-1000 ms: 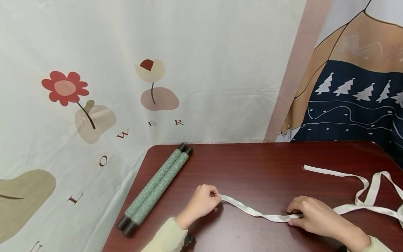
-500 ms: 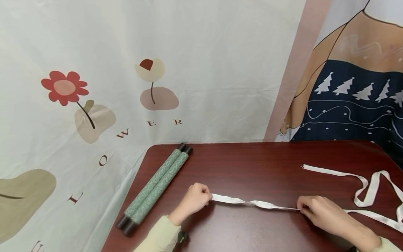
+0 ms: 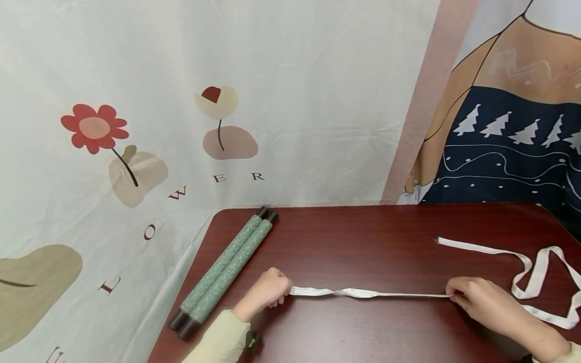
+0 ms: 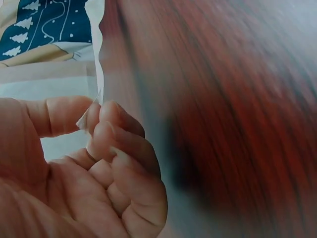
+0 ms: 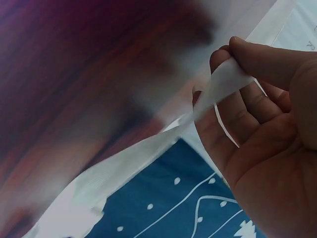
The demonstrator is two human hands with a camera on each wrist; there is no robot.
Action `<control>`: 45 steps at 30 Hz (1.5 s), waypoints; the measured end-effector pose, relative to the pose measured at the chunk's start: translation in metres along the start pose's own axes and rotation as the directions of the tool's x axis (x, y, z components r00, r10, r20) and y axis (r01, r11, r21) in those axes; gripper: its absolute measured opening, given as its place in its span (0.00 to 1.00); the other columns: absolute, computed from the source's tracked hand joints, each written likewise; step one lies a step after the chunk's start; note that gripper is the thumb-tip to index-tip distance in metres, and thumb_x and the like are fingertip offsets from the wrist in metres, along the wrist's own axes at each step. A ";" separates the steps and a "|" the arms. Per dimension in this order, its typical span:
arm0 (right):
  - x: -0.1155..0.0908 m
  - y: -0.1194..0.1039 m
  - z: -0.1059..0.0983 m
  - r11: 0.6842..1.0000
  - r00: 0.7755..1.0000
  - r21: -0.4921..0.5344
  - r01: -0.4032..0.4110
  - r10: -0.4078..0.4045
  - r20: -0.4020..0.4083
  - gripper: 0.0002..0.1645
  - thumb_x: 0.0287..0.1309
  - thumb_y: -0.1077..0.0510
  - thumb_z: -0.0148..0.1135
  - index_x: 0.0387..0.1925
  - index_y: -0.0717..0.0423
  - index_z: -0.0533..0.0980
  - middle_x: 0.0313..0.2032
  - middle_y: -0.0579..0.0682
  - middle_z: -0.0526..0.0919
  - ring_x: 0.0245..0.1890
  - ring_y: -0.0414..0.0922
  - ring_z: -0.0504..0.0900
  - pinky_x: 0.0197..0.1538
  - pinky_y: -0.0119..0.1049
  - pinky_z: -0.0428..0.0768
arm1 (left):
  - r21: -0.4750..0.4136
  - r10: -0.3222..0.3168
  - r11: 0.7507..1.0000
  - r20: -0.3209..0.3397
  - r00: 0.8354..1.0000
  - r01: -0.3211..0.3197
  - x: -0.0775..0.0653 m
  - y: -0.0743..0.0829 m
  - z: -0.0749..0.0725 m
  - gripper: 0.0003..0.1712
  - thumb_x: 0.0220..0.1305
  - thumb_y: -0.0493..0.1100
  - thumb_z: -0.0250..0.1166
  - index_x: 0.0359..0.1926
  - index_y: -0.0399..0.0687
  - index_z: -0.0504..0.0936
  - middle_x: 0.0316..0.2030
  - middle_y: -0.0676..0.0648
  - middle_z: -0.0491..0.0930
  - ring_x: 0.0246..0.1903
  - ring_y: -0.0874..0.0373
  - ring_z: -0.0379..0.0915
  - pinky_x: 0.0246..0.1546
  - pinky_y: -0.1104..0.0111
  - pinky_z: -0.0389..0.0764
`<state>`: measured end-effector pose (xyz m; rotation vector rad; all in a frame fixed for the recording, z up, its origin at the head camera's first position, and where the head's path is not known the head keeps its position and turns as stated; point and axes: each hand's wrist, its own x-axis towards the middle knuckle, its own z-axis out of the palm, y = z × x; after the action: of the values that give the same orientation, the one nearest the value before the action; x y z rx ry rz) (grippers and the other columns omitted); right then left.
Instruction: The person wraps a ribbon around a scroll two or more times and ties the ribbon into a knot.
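Observation:
A long white ribbon (image 3: 358,293) stretches nearly straight between both hands, just over the table, with a twist along its length. My left hand (image 3: 267,290) pinches one end of it; in the left wrist view a short tip of ribbon (image 4: 86,115) pokes out between thumb and fingers. Farther right, my right hand (image 3: 485,305) pinches the ribbon between thumb and index finger, seen from the palm side in the right wrist view. Past that hand the rest of the ribbon (image 3: 537,275) lies in loose bends on the right of the table, its frayed end toward the back.
Two green patterned rods with black ends (image 3: 227,269) lie side by side along the left of the dark red wooden table (image 3: 354,237). A printed cloth (image 3: 317,101) hangs behind the table, its lower edge at the back of the tabletop.
My hands have drawn apart, the left one leftward and the right one rightward. The ribbon between them has gone from sagging to nearly straight, and the span between the hands is longer.

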<state>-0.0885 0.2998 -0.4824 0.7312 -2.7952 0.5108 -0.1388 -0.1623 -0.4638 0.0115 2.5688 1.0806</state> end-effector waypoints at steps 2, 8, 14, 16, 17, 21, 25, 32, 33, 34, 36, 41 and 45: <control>-0.001 0.004 -0.003 1.000 1.000 -0.014 -0.019 0.019 0.013 0.23 0.35 0.67 0.72 0.22 0.37 0.72 0.23 0.30 0.73 0.22 0.29 0.67 0.21 0.33 0.73 | 0.000 -0.025 1.000 -0.016 1.000 0.025 0.000 -0.003 -0.003 0.08 0.36 0.36 0.52 0.11 0.39 0.75 0.04 0.52 0.65 0.04 0.62 0.57 0.02 0.73 0.59; -0.004 0.014 -0.013 0.994 0.992 -0.054 -0.093 0.097 0.080 0.20 0.39 0.66 0.71 0.22 0.37 0.73 0.23 0.32 0.75 0.22 0.30 0.69 0.23 0.34 0.75 | 0.043 -0.059 0.997 -0.048 0.997 0.061 0.001 -0.013 -0.010 0.08 0.36 0.37 0.51 0.07 0.48 0.69 0.03 0.54 0.61 0.03 0.62 0.54 0.01 0.73 0.56; -0.008 0.024 -0.017 0.990 0.987 -0.066 -0.123 0.129 0.098 0.19 0.39 0.67 0.70 0.22 0.39 0.73 0.22 0.34 0.75 0.21 0.31 0.68 0.22 0.35 0.74 | 0.099 -0.100 0.989 -0.081 0.992 0.108 0.003 -0.020 -0.014 0.10 0.41 0.39 0.51 0.08 0.50 0.69 0.03 0.54 0.62 0.03 0.61 0.56 0.01 0.72 0.58; -0.010 0.028 -0.019 0.986 0.983 -0.082 -0.142 0.151 0.108 0.19 0.40 0.67 0.70 0.21 0.40 0.72 0.22 0.35 0.75 0.21 0.32 0.67 0.22 0.34 0.73 | 0.113 -0.120 0.985 -0.105 0.987 0.132 0.003 -0.023 -0.016 0.10 0.42 0.39 0.51 0.09 0.50 0.69 0.03 0.53 0.63 0.03 0.60 0.58 0.01 0.72 0.59; -0.011 0.030 -0.020 0.985 0.982 -0.090 -0.147 0.156 0.107 0.19 0.40 0.68 0.70 0.21 0.40 0.72 0.21 0.36 0.75 0.20 0.32 0.67 0.21 0.34 0.72 | 0.122 -0.127 0.982 -0.118 0.985 0.142 0.003 -0.024 -0.016 0.09 0.41 0.39 0.51 0.09 0.50 0.69 0.03 0.53 0.63 0.03 0.60 0.59 0.01 0.72 0.60; -0.015 0.039 -0.023 0.979 0.977 -0.105 -0.173 0.184 0.109 0.19 0.39 0.69 0.69 0.21 0.43 0.72 0.21 0.38 0.74 0.19 0.34 0.66 0.21 0.35 0.71 | 0.145 -0.142 0.976 -0.148 0.979 0.163 0.004 -0.029 -0.019 0.09 0.40 0.38 0.52 0.09 0.48 0.68 0.03 0.52 0.62 0.02 0.58 0.61 0.00 0.69 0.65; -0.018 0.044 -0.024 0.976 0.973 -0.110 -0.190 0.202 0.113 0.18 0.40 0.69 0.69 0.21 0.44 0.72 0.21 0.39 0.75 0.19 0.34 0.65 0.21 0.35 0.71 | 0.169 -0.106 0.977 -0.145 0.984 0.130 0.003 -0.031 -0.019 0.13 0.43 0.39 0.55 0.08 0.47 0.68 0.04 0.49 0.64 0.02 0.55 0.64 0.01 0.64 0.70; -0.019 0.045 -0.024 0.972 0.968 -0.113 -0.205 0.219 0.126 0.17 0.41 0.69 0.68 0.21 0.44 0.72 0.21 0.39 0.74 0.19 0.35 0.65 0.22 0.36 0.71 | 0.462 0.220 0.883 -0.252 0.942 -0.083 0.002 -0.023 -0.014 0.11 0.44 0.45 0.62 0.15 0.54 0.68 0.15 0.53 0.69 0.16 0.57 0.64 0.13 0.64 0.66; -0.019 0.045 -0.024 0.971 0.967 -0.114 -0.208 0.222 0.125 0.17 0.41 0.69 0.68 0.21 0.44 0.72 0.21 0.40 0.74 0.19 0.35 0.65 0.22 0.36 0.70 | 0.475 0.283 0.869 -0.246 0.927 -0.139 0.002 -0.020 -0.012 0.09 0.44 0.45 0.62 0.16 0.55 0.69 0.16 0.54 0.69 0.17 0.58 0.65 0.15 0.64 0.67; -0.019 0.045 -0.024 0.971 0.967 -0.115 -0.209 0.223 0.125 0.17 0.41 0.69 0.68 0.21 0.44 0.72 0.21 0.40 0.74 0.19 0.35 0.65 0.22 0.37 0.70 | 0.483 0.348 0.851 -0.227 0.910 -0.205 0.002 -0.018 -0.011 0.08 0.45 0.45 0.63 0.18 0.56 0.70 0.18 0.55 0.70 0.19 0.59 0.65 0.16 0.65 0.68; -0.020 0.046 -0.024 0.971 0.967 -0.117 -0.210 0.224 0.119 0.17 0.41 0.69 0.68 0.21 0.44 0.72 0.21 0.40 0.75 0.19 0.36 0.65 0.22 0.37 0.70 | 0.490 0.464 0.802 -0.154 0.872 -0.340 0.001 -0.013 -0.008 0.05 0.46 0.45 0.64 0.22 0.56 0.74 0.21 0.56 0.70 0.23 0.61 0.65 0.20 0.68 0.70; -0.020 0.047 -0.024 0.972 0.972 -0.122 -0.203 0.215 0.095 0.17 0.39 0.69 0.69 0.20 0.45 0.73 0.21 0.41 0.76 0.19 0.35 0.67 0.21 0.38 0.72 | 0.484 0.598 0.671 0.094 0.796 -0.561 -0.003 -0.009 -0.002 0.12 0.46 0.49 0.70 0.33 0.53 0.82 0.29 0.57 0.74 0.31 0.64 0.64 0.29 0.72 0.72; -0.020 0.050 -0.025 0.969 0.970 -0.124 -0.211 0.224 0.097 0.16 0.39 0.69 0.70 0.21 0.47 0.74 0.21 0.42 0.77 0.20 0.36 0.68 0.22 0.39 0.73 | 0.460 0.605 0.648 0.172 0.777 -0.606 -0.002 -0.014 -0.003 0.17 0.44 0.50 0.74 0.36 0.51 0.84 0.31 0.56 0.76 0.31 0.64 0.66 0.33 0.72 0.73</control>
<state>-0.0942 0.3588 -0.4783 0.4438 -2.9982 0.3528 -0.1357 -0.1748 -0.4714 1.0821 2.8278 0.5382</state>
